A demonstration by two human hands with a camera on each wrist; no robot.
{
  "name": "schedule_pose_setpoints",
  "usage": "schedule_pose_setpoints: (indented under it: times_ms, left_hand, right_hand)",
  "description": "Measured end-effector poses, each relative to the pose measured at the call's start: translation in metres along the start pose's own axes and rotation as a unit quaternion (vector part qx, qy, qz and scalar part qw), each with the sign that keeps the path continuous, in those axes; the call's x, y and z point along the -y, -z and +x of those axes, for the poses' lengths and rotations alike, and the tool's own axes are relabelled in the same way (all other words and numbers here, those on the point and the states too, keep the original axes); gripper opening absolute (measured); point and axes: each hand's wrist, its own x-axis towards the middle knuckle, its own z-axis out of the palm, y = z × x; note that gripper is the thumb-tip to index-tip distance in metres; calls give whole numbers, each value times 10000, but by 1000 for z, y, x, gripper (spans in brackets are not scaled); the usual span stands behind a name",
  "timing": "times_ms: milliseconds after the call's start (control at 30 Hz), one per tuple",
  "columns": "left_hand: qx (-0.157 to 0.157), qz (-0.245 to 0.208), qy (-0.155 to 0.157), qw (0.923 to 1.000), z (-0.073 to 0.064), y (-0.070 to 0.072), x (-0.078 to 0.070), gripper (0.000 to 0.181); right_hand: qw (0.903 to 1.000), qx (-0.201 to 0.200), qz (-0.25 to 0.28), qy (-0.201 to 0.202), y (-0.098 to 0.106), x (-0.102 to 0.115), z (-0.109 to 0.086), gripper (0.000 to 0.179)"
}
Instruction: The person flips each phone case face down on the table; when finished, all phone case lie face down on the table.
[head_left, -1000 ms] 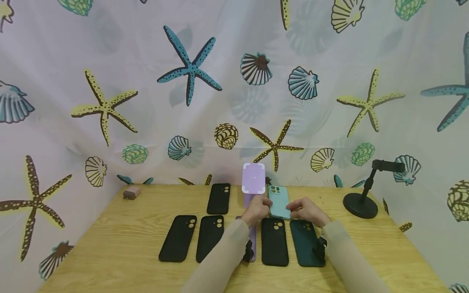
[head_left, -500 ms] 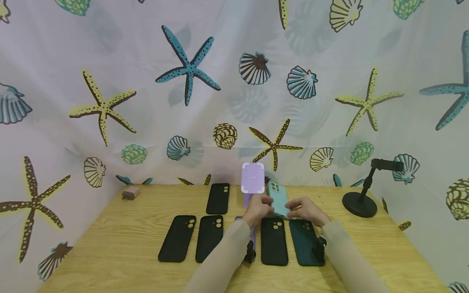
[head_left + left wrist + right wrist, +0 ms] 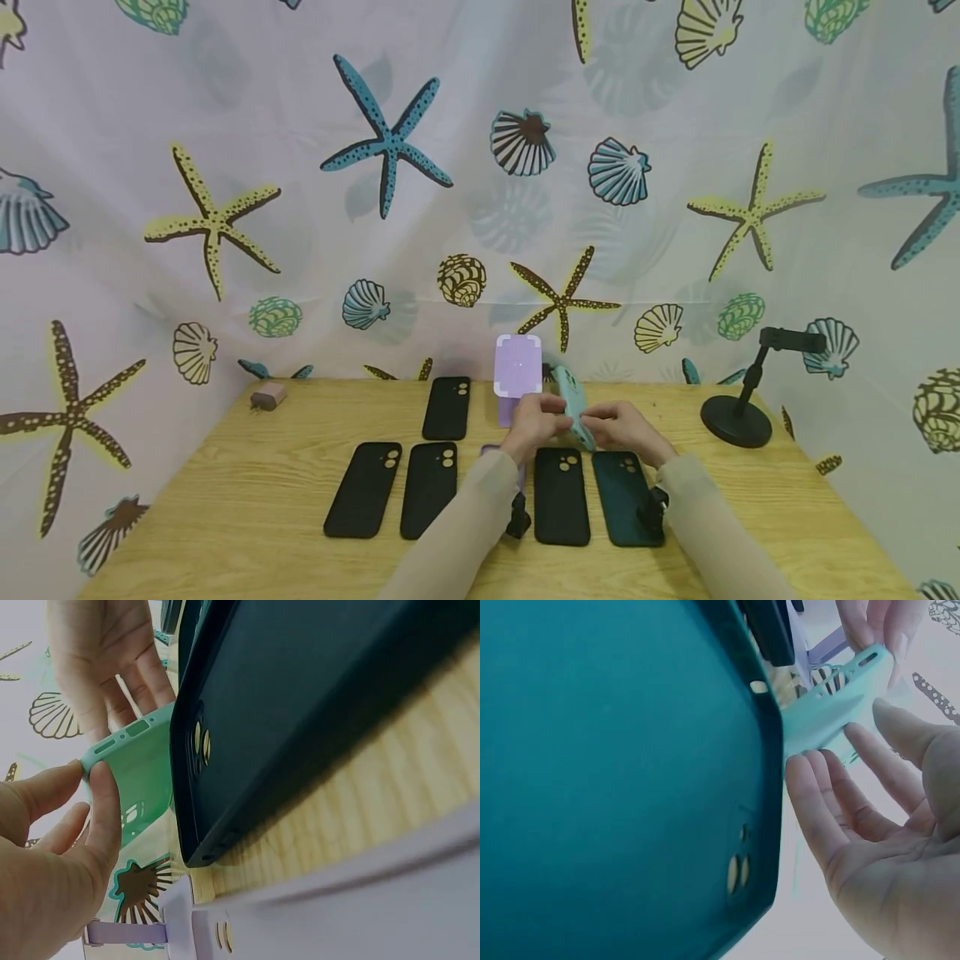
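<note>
A mint-green phone case (image 3: 573, 400) stands tilted on edge over the back of the table. My left hand (image 3: 534, 425) pinches its near end between thumb and fingers. In the left wrist view, the case's (image 3: 139, 776) inner side and a camera cutout show, with port slots along the end by the left thumb. My right hand (image 3: 626, 429) is at the case's right side. Its fingers (image 3: 817, 791) are spread and loosely bent in the right wrist view, fingertips right at the case. A black case (image 3: 562, 496) and a dark teal case (image 3: 622, 496) lie below the hands.
Several black cases, including one at far left (image 3: 363, 489), lie on the wooden table (image 3: 240, 500). A lavender phone stand (image 3: 517, 367) is behind the left hand; a lavender case (image 3: 522, 477) lies partly under that arm. A black stand (image 3: 737, 421) and a small pinkish block (image 3: 268, 394) stand farther out.
The mint case has gone from lying flat to tilted up on edge, turned by the left hand. That hand has shifted slightly right; the right hand moved slightly left.
</note>
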Motion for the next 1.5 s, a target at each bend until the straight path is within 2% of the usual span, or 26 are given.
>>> schedule_pose_setpoints:
  times_ms: [100,200,400,667,1033,1100,1300,1500]
  left_hand:
    - [83,-203,-26,9998,1,-2,0,39]
    - [191,-362,-51,9992,1,-3,0,41]
    - [438,-503,-68,9978,1,-4,2,43]
    - [1019,-287,176,9942,2,-3,4,54]
    - [1441,-82,200,9893,2,-2,5,57]
    - [1520,-30,232,9881,2,-2,7,60]
    - [1721,77,221,9848,5,1,12,68]
    - [1757,169,246,9840,5,2,13,64]
  right_hand:
    - [9997,28,225,97,0,4,0,39]
    - [9994,16,232,239,-1,7,0,43]
    - [9994,-131,230,213,-3,11,-1,46]
    - [9990,-317,293,147,-2,11,-2,54]
    - [9983,-421,359,190,4,14,-6,67]
    - [9980,-506,298,229,4,14,-6,64]
    - [9972,-638,89,379,6,11,-8,40]
    - [9965,-723,69,413,6,5,-7,34]
